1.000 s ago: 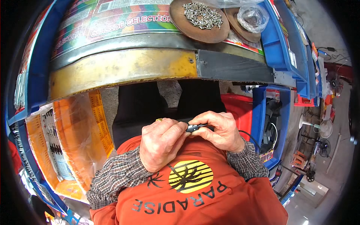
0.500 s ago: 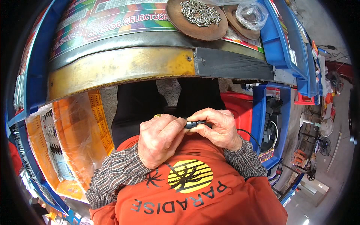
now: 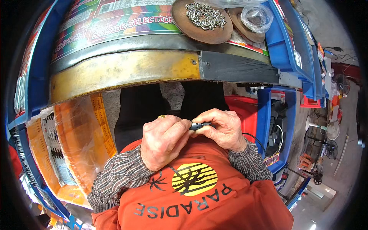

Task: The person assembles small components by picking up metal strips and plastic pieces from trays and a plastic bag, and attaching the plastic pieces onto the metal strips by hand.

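Observation:
Close to my body, above my lap, both hands meet at a small dark cylindrical part (image 3: 196, 126) with a thin black tip. My left hand (image 3: 164, 141) is closed, its thumb and fingertips pinching the part's left end. From the other side my right hand (image 3: 222, 129) pinches the thin tip between thumb and forefinger. Fingers cover both ends of the part, so its exact kind cannot be made out. On the bench beyond sits a round brown dish (image 3: 180, 23) with a heap of small metal pins or screws (image 3: 206, 16).
A second brown dish (image 3: 238, 27) holds a clear plastic bag (image 3: 257, 18). Blue bins (image 3: 281, 42) line the bench's right end. An orange crate (image 3: 101, 119) with plastic lining stands at left; a blue bin (image 3: 264, 115) with black parts stands at right. The bench edge (image 3: 126, 71) runs ahead.
The hands hold nearly the same place and the same pinch on the dark part. The view has shifted very slightly, so the bench sits a little lower.

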The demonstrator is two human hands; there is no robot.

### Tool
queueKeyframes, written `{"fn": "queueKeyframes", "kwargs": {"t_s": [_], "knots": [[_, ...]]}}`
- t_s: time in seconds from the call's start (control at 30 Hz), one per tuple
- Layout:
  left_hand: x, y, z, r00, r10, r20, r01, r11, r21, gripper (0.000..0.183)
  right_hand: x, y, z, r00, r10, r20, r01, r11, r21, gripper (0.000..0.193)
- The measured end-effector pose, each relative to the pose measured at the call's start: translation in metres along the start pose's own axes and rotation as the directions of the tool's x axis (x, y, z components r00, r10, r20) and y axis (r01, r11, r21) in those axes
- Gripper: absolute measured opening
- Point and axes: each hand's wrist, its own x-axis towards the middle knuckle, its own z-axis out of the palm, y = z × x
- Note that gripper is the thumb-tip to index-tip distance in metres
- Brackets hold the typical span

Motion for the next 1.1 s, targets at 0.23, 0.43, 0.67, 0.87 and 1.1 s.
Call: {"fn": "queueKeyframes", "kwargs": {"t_s": [0.23, 0.43, 0.67, 0.87, 1.1], "knots": [[0.011, 0.002, -0.005, 0.998, 0.052, -0.04, -0.05, 0.998, 0.045, 0.024, 0.013, -0.017, -0.012, 0.999, -0.016, 0.045, 0.023, 0.99, -0.138, 0.021], [0.026, 0.005, -0.023, 0.996, 0.069, -0.058, -0.061, 0.99, 0.13, 0.027, 0.042, -0.049, -0.029, 0.966, -0.232, -0.119, 0.159, 0.887, -0.434, 0.023], [0.036, 0.005, -0.044, 0.993, 0.039, -0.109, -0.02, 0.985, 0.173, 0.026, 0.093, -0.046, -0.044, 0.857, -0.5, -0.12, 0.189, 0.522, -0.832, 0.027], [0.034, 0.0, -0.054, 0.992, -0.027, -0.127, 0.052, 0.978, 0.201, 0.026, 0.111, -0.039, -0.05, 0.868, -0.488, -0.089, 0.112, 0.369, -0.923, 0.038], [0.033, -0.004, -0.051, 0.987, -0.027, -0.156, 0.055, 0.983, 0.173, 0.022, 0.112, -0.035, -0.051, 0.878, -0.474, -0.064, 0.142, 0.387, -0.911, 0.038]]}}
